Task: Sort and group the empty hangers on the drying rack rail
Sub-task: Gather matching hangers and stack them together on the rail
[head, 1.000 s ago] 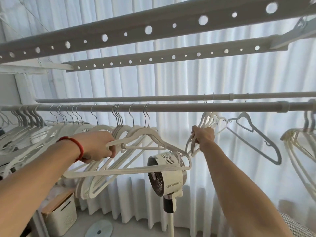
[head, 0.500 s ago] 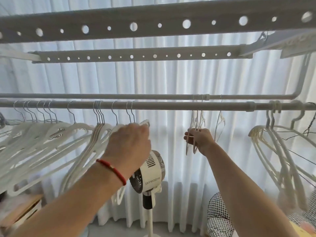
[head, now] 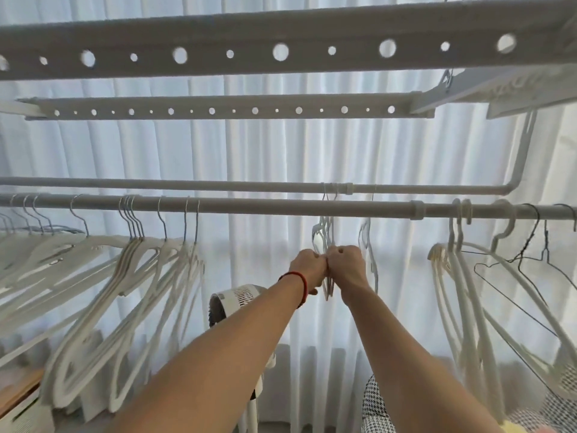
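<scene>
Two grey rails cross the view, a near rail (head: 281,206) and a far rail (head: 187,183). Several white hangers (head: 323,235) hang edge-on from the far rail at the centre. My left hand (head: 307,267), with a red band at the wrist, and my right hand (head: 346,265) meet knuckle to knuckle and both grip this small bunch. One more white hanger (head: 368,245) hangs just right of my right hand. A large group of white hangers (head: 131,270) fills the near rail on the left. Thicker white hangers (head: 459,276) and thin black wire hangers (head: 530,254) hang at the right.
Two perforated grey bars (head: 281,53) run overhead. White curtains (head: 249,151) fill the background. A white standing fan (head: 237,303) sits below my left forearm. A checked cloth (head: 377,404) lies at the lower right and a wooden-topped box (head: 18,395) at the lower left.
My left hand has let go of the left hanger group and moved right to join my right hand on the centre bunch. The view has shifted right.
</scene>
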